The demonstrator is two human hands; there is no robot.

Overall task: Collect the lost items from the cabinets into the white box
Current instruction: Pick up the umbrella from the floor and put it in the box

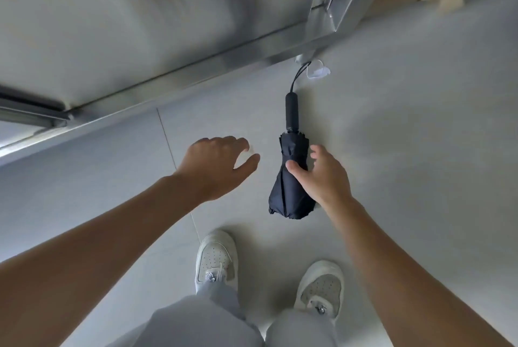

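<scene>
Black umbrella (284,195), right hand (322,175) overlapping, grip unclear

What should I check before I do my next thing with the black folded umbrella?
1. Black folded fabric umbrella within reach: ok, the right hand has its thumb on the canopy.
2. Firm grip round it: cannot tell, the fingers look loose.
3. Left hand free to help: ok, it holds nothing.
4. Thin black wrist strap free of the small white tag: cannot tell.
5. White box in sight: not ok, not in view.
</scene>
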